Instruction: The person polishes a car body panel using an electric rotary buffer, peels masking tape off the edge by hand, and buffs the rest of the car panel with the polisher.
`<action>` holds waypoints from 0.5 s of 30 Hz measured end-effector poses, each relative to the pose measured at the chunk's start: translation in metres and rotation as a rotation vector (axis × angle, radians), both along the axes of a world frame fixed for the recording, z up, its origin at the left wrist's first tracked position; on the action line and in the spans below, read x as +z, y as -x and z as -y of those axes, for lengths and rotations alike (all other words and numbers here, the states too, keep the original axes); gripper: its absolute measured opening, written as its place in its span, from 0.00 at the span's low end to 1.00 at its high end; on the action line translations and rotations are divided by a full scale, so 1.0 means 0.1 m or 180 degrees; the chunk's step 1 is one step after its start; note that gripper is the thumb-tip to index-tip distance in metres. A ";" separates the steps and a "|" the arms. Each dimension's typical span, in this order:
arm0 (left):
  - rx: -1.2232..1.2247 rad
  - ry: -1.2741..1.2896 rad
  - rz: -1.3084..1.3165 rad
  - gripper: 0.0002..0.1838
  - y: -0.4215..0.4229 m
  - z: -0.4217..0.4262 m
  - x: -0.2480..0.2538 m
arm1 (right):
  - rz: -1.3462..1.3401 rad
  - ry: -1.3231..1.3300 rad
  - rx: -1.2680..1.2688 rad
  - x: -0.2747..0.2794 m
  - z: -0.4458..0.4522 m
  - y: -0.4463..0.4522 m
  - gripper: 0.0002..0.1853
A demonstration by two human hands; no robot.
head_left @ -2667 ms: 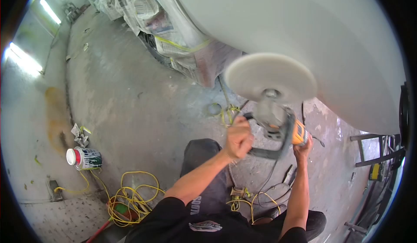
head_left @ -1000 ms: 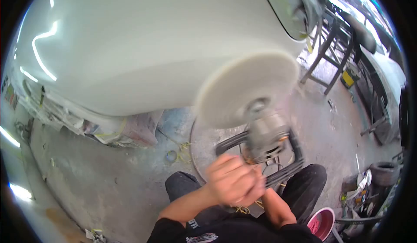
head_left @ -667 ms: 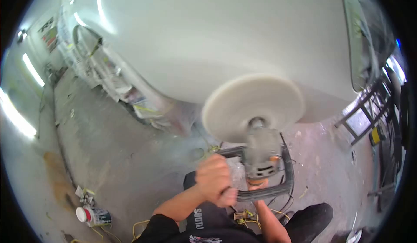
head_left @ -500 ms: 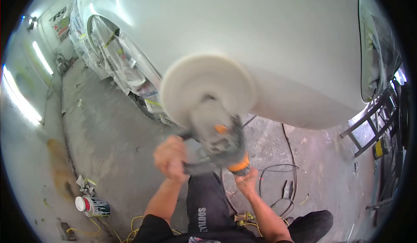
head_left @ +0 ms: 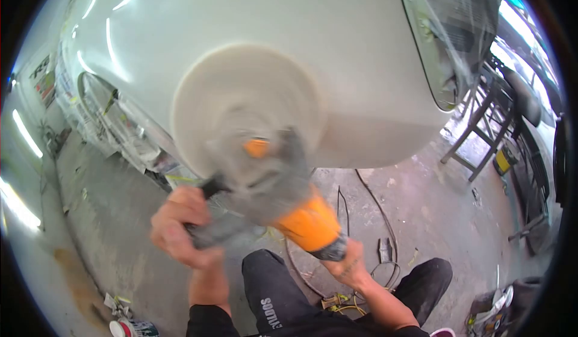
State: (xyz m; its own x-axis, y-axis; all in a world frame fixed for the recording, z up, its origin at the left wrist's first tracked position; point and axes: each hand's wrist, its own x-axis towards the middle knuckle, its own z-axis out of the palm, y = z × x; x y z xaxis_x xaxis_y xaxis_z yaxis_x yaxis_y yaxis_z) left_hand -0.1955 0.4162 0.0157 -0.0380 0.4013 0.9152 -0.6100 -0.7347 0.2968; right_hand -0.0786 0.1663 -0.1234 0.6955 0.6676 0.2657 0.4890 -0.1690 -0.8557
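The person's left hand (head_left: 180,225) was closed round the black loop handle (head_left: 220,231), its grip clamped near the side corner. The right hand (head_left: 348,266) gripped the dark rear end of the grey-and-orange power polisher (head_left: 312,221), though its fingers were partly hidden. Both hands were in front of the knees, and the tool had just swung round to show more of its orange body.

Beyond its blurred head, the broad, round, off-white pad (head_left: 205,102) had moved up from the panel's lower left edge. It now lay mostly over the face of the smooth, pale grey curved panel (head_left: 355,54), which seemed to put it in a better place for working that surface; whether it touched could not be told. A black cord (head_left: 380,204) trailed over the concrete floor (head_left: 421,216). Farther off stood a dark stool (head_left: 474,126).
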 end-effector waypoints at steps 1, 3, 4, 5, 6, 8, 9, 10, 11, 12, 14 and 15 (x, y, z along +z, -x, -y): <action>-0.0298 -0.0104 -0.0084 0.21 -0.10 0.15 0.06 | -0.0072 0.0032 -0.0174 -0.06 0.17 0.02 0.16; -0.0707 -0.0510 -0.0319 0.20 -0.30 0.44 0.20 | -0.0123 0.0056 -0.0383 -0.21 0.49 0.04 0.13; -0.0818 -0.0818 -0.0471 0.19 -0.39 0.56 0.30 | 0.0756 0.0157 -0.0540 -0.33 0.62 0.05 0.12; -0.0884 -0.1096 -0.0671 0.17 -0.48 0.64 0.43 | 0.1636 0.0272 -0.0692 -0.44 0.69 0.08 0.10; -0.0944 -0.1380 -0.0867 0.15 -0.52 0.68 0.55 | 0.1660 0.0271 -0.0733 -0.58 0.71 0.12 0.10; -0.0866 -0.1566 -0.0905 0.15 -0.52 0.73 0.69 | 0.1769 0.0311 -0.0815 -0.63 0.65 0.13 0.09; -0.0750 -0.1726 -0.0991 0.15 -0.52 0.73 0.74 | 0.1800 0.0281 -0.0829 -0.63 0.60 0.11 0.09; -0.0735 -0.1762 -0.0982 0.15 -0.50 0.70 0.79 | 0.0977 -0.0243 -0.0861 -0.37 0.42 0.16 0.09; -0.0539 -0.1604 -0.0684 0.17 -0.47 0.64 0.84 | 0.0143 -0.0759 -0.0873 -0.11 0.24 0.19 0.10; -0.0348 -0.1450 -0.0368 0.18 -0.45 0.57 0.91 | -0.0270 -0.0953 -0.0717 0.12 0.11 0.17 0.11; -0.0275 -0.1125 0.0076 0.19 -0.39 0.48 1.06 | -0.0078 -0.0948 -0.0410 0.26 -0.09 0.05 0.11; -0.0278 -0.1155 0.0073 0.19 -0.36 0.47 1.14 | 0.0047 -0.0997 -0.0298 0.26 -0.17 -0.01 0.11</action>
State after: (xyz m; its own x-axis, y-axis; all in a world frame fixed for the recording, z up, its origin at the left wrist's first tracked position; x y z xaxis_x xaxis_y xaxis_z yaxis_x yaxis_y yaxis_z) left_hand -0.1595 0.3692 0.1301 -0.0402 0.0534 0.9978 -0.6786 -0.7344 0.0120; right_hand -0.0772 0.1833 -0.0975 0.7446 0.4852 0.4585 0.4965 0.0567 -0.8662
